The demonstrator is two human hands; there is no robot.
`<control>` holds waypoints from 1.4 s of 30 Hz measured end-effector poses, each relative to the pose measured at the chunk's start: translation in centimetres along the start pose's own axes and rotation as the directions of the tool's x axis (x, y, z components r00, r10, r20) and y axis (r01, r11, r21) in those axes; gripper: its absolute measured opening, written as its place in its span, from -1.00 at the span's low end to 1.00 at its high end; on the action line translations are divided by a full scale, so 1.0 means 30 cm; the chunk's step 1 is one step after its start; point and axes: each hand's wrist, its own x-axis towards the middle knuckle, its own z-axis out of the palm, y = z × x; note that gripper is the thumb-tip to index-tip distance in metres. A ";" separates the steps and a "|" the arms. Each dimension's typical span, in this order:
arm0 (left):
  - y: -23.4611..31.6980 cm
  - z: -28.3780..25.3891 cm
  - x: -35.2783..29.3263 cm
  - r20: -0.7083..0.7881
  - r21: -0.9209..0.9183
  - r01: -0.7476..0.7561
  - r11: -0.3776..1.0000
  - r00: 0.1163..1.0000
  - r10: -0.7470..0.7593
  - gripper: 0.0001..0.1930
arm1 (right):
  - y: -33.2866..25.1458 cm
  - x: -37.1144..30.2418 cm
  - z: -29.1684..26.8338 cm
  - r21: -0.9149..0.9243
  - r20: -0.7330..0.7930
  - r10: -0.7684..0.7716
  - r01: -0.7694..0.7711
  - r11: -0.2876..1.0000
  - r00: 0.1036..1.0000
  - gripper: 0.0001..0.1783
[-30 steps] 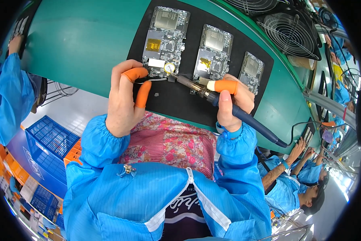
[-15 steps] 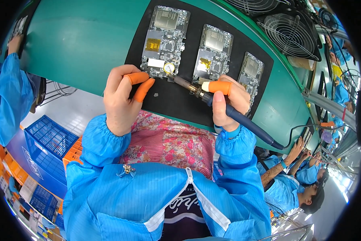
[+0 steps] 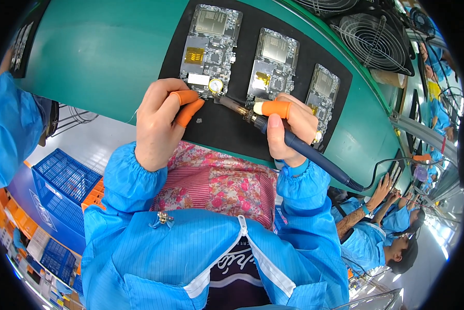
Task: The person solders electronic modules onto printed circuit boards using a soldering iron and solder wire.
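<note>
My right hand (image 3: 294, 126), with orange finger cots, grips a dark blue soldering iron (image 3: 307, 151). The iron's tip meets the lower edge of the left circuit board (image 3: 219, 57), just below a round coin cell (image 3: 216, 85). Across from it my left hand (image 3: 159, 124), also in orange finger cots, pinches a thin solder wire (image 3: 134, 117); a strand of it trails out behind the hand. Its fingertips are at the same board's lower left corner. A middle circuit board (image 3: 274, 62) lies partly behind my right hand, as does a third board (image 3: 325, 85) farther right.
The boards lie on a black mat (image 3: 227, 132) over a green bench (image 3: 103, 57). Fans with wire guards (image 3: 374, 44) stand at the far right. The iron's cable (image 3: 382, 166) runs right. Co-workers sit on both sides; a blue crate (image 3: 66, 175) is at lower left.
Both hands have shifted slightly left, with the iron's tip still at the board's lower edge. The co-worker's hand at the far left has drawn back toward the picture's rim.
</note>
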 end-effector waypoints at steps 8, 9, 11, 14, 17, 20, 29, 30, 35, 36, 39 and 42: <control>0.000 -0.005 0.033 0.076 0.068 -0.122 0.990 0.990 0.116 -0.81 | -0.018 0.016 -0.014 0.002 0.035 0.031 -0.031 1.000 0.999 -0.93; 0.001 -0.006 0.036 0.095 0.087 -0.130 0.988 0.988 0.122 -0.81 | -0.019 0.015 -0.014 0.005 0.036 0.031 -0.031 1.000 0.999 -0.93; 0.002 -0.008 0.040 0.099 0.087 -0.141 0.986 0.986 0.132 -0.81 | -0.017 0.013 -0.011 -0.001 0.029 0.023 -0.023 1.000 0.999 -0.93; 0.000 -0.010 0.044 0.119 0.109 -0.163 0.981 0.982 0.150 -0.82 | -0.014 0.011 -0.013 -0.002 0.027 0.009 -0.009 1.000 1.000 -0.93; 0.014 -0.008 0.051 0.149 0.151 -0.179 0.972 0.976 0.157 -0.82 | -0.007 0.008 -0.021 0.003 0.016 0.005 -0.005 1.000 1.000 -0.93; 0.003 -0.030 0.034 0.144 0.095 -0.138 0.986 0.982 0.124 -0.82 | -0.025 0.016 -0.011 -0.017 0.029 0.005 -0.005 1.000 1.000 -0.93; 0.031 -0.061 0.007 -0.052 0.113 -0.039 0.993 0.998 0.045 -0.79 | -0.042 -0.029 -0.107 -0.004 -0.059 0.064 -0.064 0.998 0.996 -0.88; 0.034 -0.060 0.008 -0.070 0.135 -0.085 0.987 0.993 0.095 -0.79 | -0.039 -0.041 -0.119 0.015 -0.086 0.069 -0.068 0.998 0.994 -0.87; 0.098 -0.009 0.001 -0.217 -0.219 0.197 0.956 0.945 -0.244 -0.78 | -0.037 -0.120 -0.190 -0.015 -0.210 0.264 -0.273 0.962 0.941 -0.60; 0.101 -0.001 0.006 -0.175 -0.105 0.023 0.994 0.984 -0.041 -0.74 | -0.019 -0.144 -0.202 -0.018 -0.268 0.274 -0.289 0.957 0.924 -0.59; 0.110 0.029 0.017 -0.034 0.057 -0.262 0.963 0.964 0.264 -0.68 | 0.009 -0.185 -0.242 0.060 -0.336 0.330 -0.329 0.942 0.882 -0.58; 0.151 0.081 0.010 -0.029 -0.105 -0.158 0.982 0.987 0.155 -0.75 | 0.033 -0.209 -0.273 0.074 -0.341 0.320 -0.314 0.946 0.884 -0.59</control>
